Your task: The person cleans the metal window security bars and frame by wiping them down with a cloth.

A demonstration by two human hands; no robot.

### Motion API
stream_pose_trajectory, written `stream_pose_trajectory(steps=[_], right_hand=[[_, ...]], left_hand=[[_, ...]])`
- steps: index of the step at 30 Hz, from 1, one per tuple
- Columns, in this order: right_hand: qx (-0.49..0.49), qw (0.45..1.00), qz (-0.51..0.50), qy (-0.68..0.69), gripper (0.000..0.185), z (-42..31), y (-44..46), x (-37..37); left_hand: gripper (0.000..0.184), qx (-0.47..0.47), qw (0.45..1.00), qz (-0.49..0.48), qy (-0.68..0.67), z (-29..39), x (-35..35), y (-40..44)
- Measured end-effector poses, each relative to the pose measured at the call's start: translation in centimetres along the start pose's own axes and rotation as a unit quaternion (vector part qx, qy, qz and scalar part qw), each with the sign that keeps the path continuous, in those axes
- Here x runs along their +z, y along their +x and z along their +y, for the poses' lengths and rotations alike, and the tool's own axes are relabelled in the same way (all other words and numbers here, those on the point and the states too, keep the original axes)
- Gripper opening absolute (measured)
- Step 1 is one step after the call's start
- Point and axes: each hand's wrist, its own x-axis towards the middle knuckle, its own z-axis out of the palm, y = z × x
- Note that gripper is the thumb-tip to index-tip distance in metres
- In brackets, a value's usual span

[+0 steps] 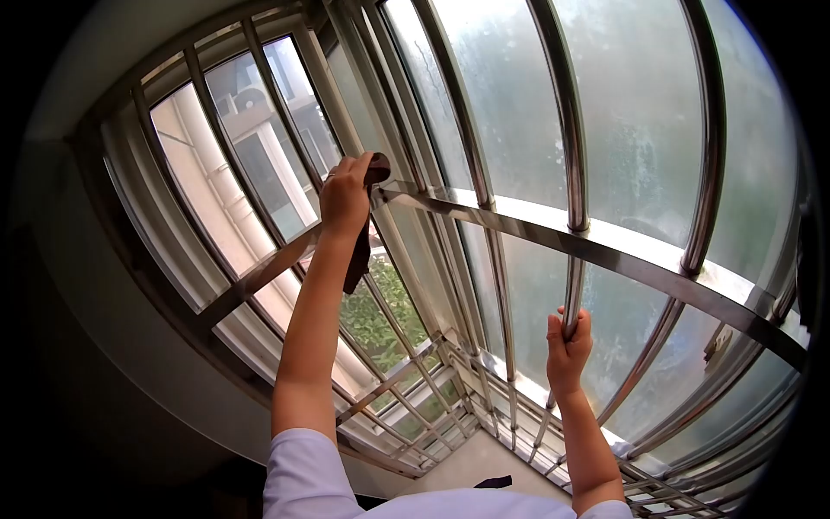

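Note:
My left hand (346, 192) is raised to the corner of the window grille, closed on a dark brown cloth (357, 264). Part of the cloth bunches above the fingers, and a strip hangs down behind the wrist. The hand is close to the end of the horizontal metal rail (527, 222); whether the cloth presses on the rail is hidden. Lower and to the right, my right hand (569, 350) is wrapped round a vertical metal bar (574, 277), just below that rail.
Frosted glass panes (640, 130) stand behind the bars on the right. On the left, a barred window (277, 164) looks out on a wall with pipes and green leaves (380, 303). A pale ledge (471, 463) lies below, with a small dark object (494, 483) near my shirt.

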Motion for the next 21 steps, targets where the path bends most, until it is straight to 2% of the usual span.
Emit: stream_pose_trajectory(steps=[1,3,7,9,12,13,15,17,19,21], right_hand=[[0.004,1.0,-0.003,-0.011,0.015,-0.3,0.0,-0.1],[0.003,1.0,-0.011,-0.02,0.014,-0.2,0.1,0.0],[0.001,0.998,-0.037,-0.051,0.013,0.2,0.1,-0.6],[-0.016,0.998,-0.024,-0.052,0.013,0.3,0.1,-0.5],[-0.01,0.999,-0.019,-0.035,0.014,0.3,0.2,-0.3],[-0.005,0.999,-0.003,-0.031,0.014,0.3,0.1,-0.2],[-0.006,1.0,-0.007,-0.027,0.014,0.5,0.0,-0.2],[-0.006,1.0,0.005,-0.024,0.014,0.4,0.0,0.0],[0.002,0.999,-0.007,-0.035,0.014,0.6,-0.2,-0.6],[0.009,0.999,-0.021,-0.043,0.015,0.9,-0.1,-0.6]], left_hand=[[0.031,0.04,0.997,0.022,-0.06,0.5,0.7,0.3],[0.023,0.11,0.987,-0.013,-0.114,1.0,3.1,0.4],[0.01,0.073,0.993,-0.081,0.052,2.3,5.0,0.5],[0.007,0.078,0.994,-0.062,0.054,2.4,4.6,0.3],[0.023,0.045,0.986,-0.114,0.114,3.0,3.2,-0.9],[0.023,0.044,0.986,-0.114,0.117,2.6,2.5,-1.8],[0.033,-0.001,0.997,-0.069,0.025,0.8,0.5,-3.6],[0.035,-0.029,0.995,0.076,0.057,-1.3,-1.7,-4.7],[0.044,-0.088,0.975,0.16,0.124,-3.1,-4.0,-4.8],[0.044,-0.146,0.967,0.156,0.136,-3.8,-5.4,-4.2]])
